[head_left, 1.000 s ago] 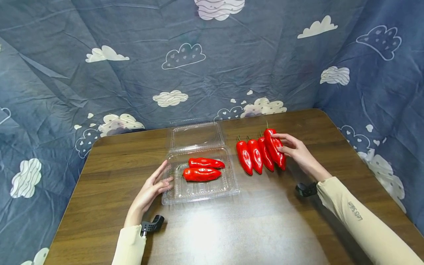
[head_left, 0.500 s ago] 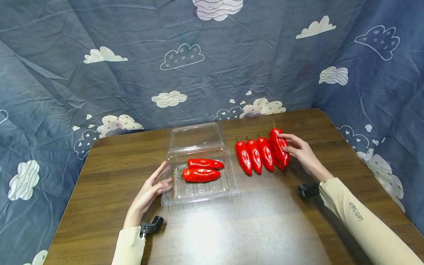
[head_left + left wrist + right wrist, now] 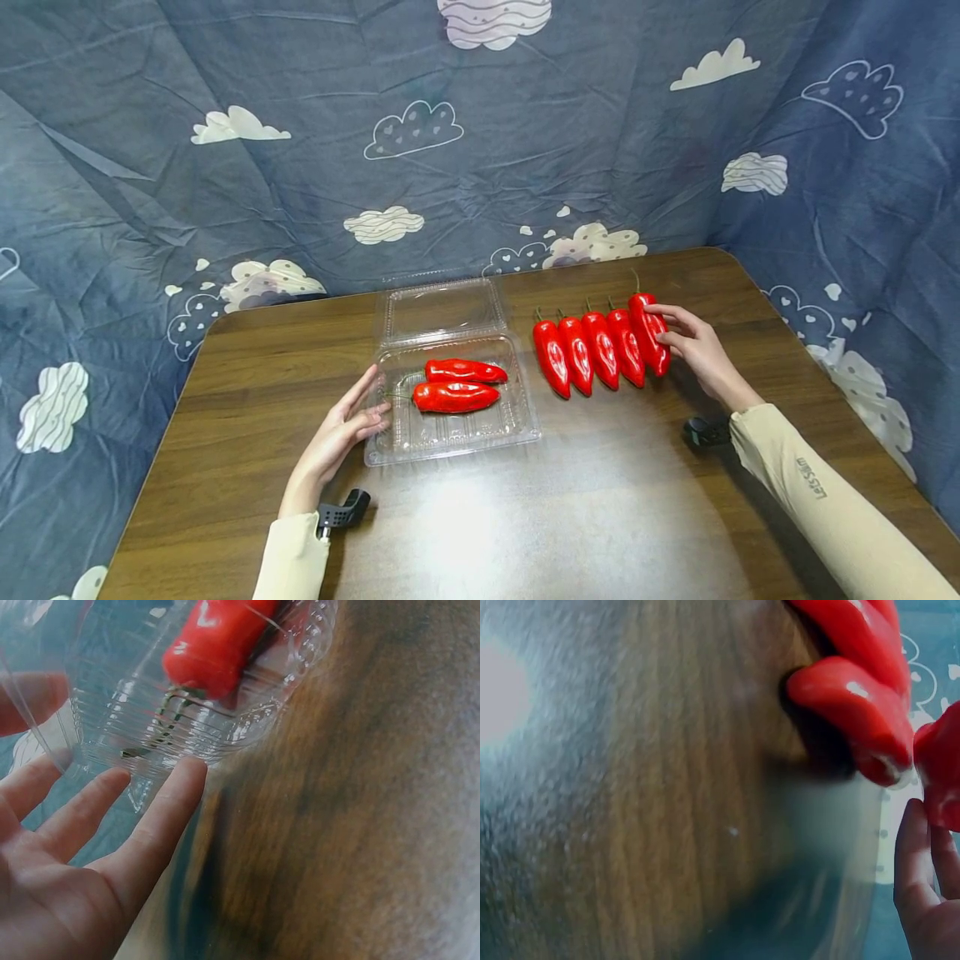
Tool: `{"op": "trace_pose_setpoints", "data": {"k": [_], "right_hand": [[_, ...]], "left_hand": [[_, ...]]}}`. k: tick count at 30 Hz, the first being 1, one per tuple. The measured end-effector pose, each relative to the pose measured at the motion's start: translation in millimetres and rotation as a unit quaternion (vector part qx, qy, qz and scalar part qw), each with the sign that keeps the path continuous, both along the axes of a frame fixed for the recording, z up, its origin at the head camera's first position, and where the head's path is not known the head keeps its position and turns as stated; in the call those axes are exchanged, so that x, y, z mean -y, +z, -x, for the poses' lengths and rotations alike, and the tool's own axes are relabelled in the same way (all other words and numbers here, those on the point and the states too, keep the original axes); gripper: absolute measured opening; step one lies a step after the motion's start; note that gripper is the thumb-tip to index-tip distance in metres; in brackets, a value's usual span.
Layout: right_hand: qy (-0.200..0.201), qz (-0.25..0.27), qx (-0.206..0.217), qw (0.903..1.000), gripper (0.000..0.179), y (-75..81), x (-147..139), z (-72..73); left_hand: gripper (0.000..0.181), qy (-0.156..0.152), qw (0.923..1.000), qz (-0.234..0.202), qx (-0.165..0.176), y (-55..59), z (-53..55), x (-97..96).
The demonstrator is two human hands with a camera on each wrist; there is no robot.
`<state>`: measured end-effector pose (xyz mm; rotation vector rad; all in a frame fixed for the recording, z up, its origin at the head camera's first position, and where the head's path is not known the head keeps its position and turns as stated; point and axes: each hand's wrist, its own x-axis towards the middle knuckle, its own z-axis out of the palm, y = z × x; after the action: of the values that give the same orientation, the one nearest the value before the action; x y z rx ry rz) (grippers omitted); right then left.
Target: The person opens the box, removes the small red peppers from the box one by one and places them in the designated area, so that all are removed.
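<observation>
Two red peppers [image 3: 456, 397] lie in the base of a clear plastic clamshell box [image 3: 465, 448], stems to the left. My left hand [image 3: 330, 437] is at the box's left side; in the left wrist view its nearly straight fingers [image 3: 161, 817] touch the ribbed plastic wall. Right of the box, several red peppers [image 3: 577, 354] lie side by side on the table, stems away from me. At the row's right end my right hand [image 3: 697, 350] pinches another red pepper [image 3: 647, 333], tilted, its long stem pointing up. The right wrist view shows this pepper [image 3: 946, 765] only partly.
The box's clear lid [image 3: 444, 308] is folded back flat behind its base. Everything sits on a brown wooden table [image 3: 600, 492] with rounded far corners and a bright glare near the front. A blue curtain [image 3: 420, 75] with cloud prints stands behind the table and along its sides.
My right hand has moved rightward along the row with a pepper each time. The pepper it held earlier now appears in the row, and it grips one further right. My left hand stays put.
</observation>
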<state>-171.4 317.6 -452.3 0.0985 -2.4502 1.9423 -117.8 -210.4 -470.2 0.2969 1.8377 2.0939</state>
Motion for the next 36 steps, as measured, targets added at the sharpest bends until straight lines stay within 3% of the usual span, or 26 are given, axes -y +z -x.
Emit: {"op": "trace_pose_setpoints", "data": {"k": [19,27,36], "right_hand": [[-0.023,-0.077,0.048,0.9956,0.044,-8.7,-7.9,5.5],[-0.019,-0.089,0.061,0.994,0.043,-13.9,-6.4,5.7],[-0.013,-0.063,0.062,0.996,0.047,-13.4,-5.6,6.0]], "left_hand": [[0.072,0.003,1.0,0.001,0.003,0.8,1.5,-1.4],[0.072,0.003,1.0,-0.003,0.003,0.2,0.3,-0.2],[0.072,0.002,1.0,-0.007,0.004,-0.1,0.4,-0.3]]}}
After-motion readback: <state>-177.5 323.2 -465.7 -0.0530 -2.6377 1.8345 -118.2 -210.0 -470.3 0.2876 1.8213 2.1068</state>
